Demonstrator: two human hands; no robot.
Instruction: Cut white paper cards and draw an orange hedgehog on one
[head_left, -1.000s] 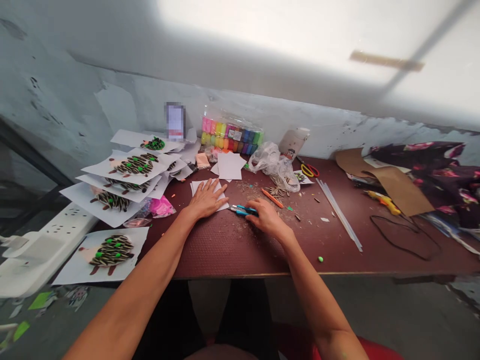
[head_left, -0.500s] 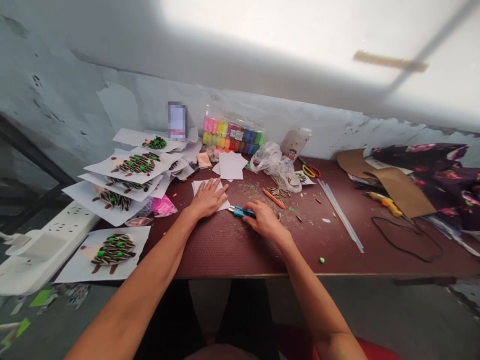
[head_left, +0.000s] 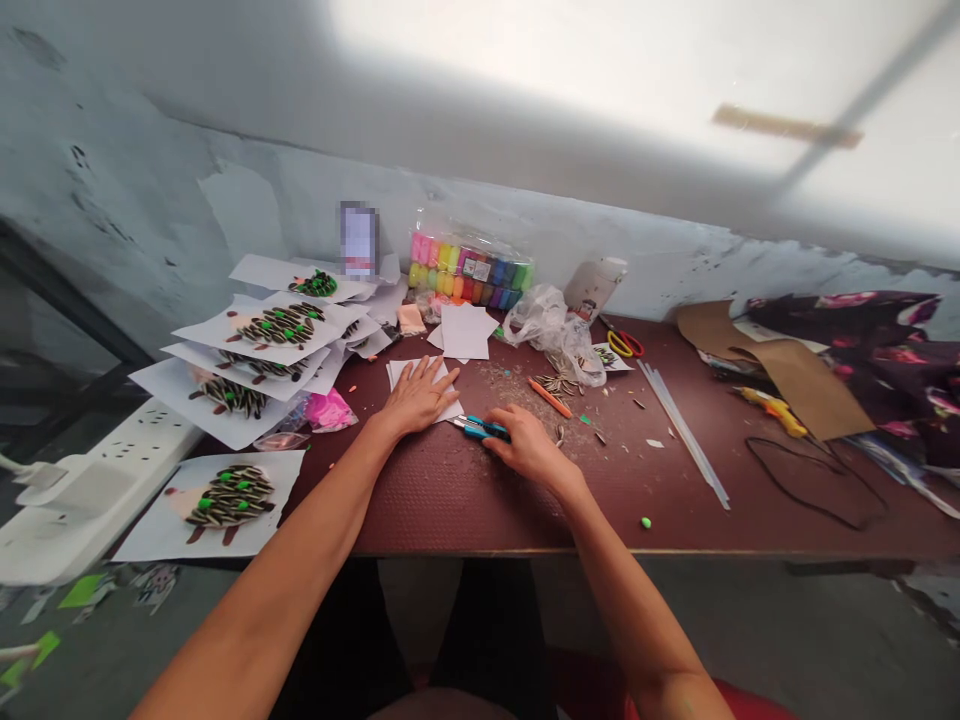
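Observation:
My left hand (head_left: 417, 396) lies flat with fingers spread on a small stack of white paper (head_left: 451, 411), pressing it to the dark red table (head_left: 420, 500). In my right hand (head_left: 529, 440) is a blue utility knife (head_left: 481, 428), its blade end pointing left at the paper's right corner. Whether the tip touches the paper I cannot tell. Just behind lie more white sheets (head_left: 466, 332). An orange pen-like tool (head_left: 550, 397) rests beyond my right hand, beside a pile of striped sunflower seeds (head_left: 559, 383).
Seed-covered hedgehog pictures (head_left: 281, 325) are stacked at left, near a power strip (head_left: 112, 480). Colored clay packs (head_left: 471, 270), a plastic bag (head_left: 555, 325) and a white bottle (head_left: 596, 287) stand behind. At right are scissors (head_left: 625, 343), glue sticks (head_left: 684, 435) and a yellow glue gun (head_left: 780, 408).
The utility knife has shifted slightly left, its tip now closer in at the paper's corner. My left hand stays flat on the stack. The whole view has moved a little.

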